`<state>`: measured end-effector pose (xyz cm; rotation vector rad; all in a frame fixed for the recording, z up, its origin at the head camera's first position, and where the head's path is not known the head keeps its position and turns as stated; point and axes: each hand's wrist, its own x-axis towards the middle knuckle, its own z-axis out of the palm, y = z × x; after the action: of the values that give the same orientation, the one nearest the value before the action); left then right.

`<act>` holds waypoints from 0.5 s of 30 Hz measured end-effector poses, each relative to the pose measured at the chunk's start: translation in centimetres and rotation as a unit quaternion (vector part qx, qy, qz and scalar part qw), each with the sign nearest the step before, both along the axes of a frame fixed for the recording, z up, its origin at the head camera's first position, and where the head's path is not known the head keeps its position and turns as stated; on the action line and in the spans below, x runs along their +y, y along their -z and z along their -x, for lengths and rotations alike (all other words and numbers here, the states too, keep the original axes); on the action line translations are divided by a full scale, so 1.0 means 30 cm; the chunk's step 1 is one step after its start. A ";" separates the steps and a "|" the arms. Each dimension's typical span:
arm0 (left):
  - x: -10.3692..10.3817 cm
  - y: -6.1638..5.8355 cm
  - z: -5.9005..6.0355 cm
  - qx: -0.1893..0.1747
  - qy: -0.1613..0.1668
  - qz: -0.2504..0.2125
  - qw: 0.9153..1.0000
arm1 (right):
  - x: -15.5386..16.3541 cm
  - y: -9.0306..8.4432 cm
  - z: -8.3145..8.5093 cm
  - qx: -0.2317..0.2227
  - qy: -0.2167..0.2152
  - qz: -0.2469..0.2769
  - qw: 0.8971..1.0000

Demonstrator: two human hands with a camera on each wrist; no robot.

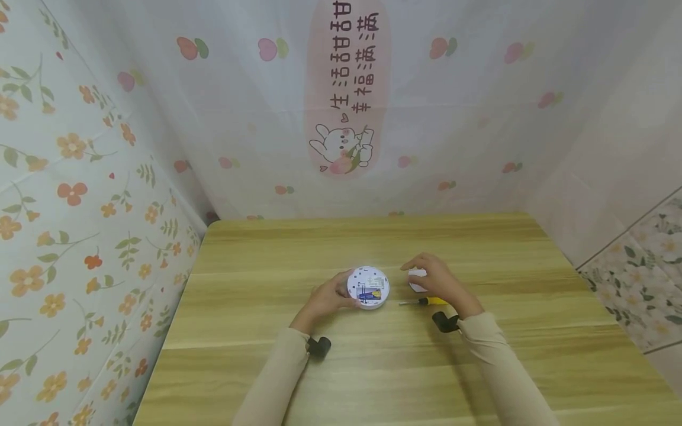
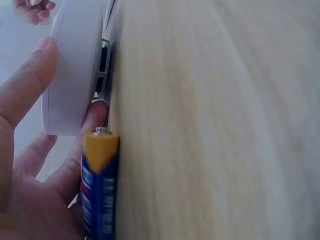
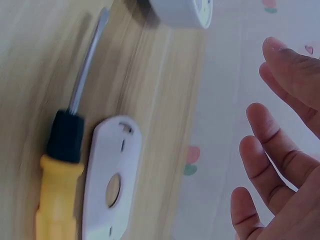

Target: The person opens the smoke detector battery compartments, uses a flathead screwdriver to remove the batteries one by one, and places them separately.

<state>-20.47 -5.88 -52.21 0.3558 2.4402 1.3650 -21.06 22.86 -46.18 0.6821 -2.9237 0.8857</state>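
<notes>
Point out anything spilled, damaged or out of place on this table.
Nothing looks spilled or damaged. One oddity: a loose blue-and-yellow cylindrical battery seems to lie on the light wooden table beside the left hand, outside the round white plastic device that hand grips.

1. We saw the table [image 1: 362, 378] before a cloth [image 1: 240, 118], which hung behind its far edge.
2. Mid-table, our left hand [image 1: 326, 296] held the device [image 1: 369, 281] from its left side, one battery [image 1: 369, 294] in its compartment.
3. We had a loose battery [image 2: 101, 185] just left of the device.
4. To its right lay our plate [image 3: 107, 155], beneath our right hand [image 1: 434, 277].
5. Our screwdriver [image 1: 423, 302] lay just on the plate's near side, tip leftward.
</notes>
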 end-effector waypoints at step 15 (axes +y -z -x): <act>-0.003 0.002 0.008 0.006 0.011 -0.001 1.000 | -0.169 -0.001 0.018 -0.020 -0.020 -0.013 1.000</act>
<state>-20.70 -5.97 -52.26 0.3906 2.4376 1.3609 -21.59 17.79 -46.15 0.7350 -2.9725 0.8777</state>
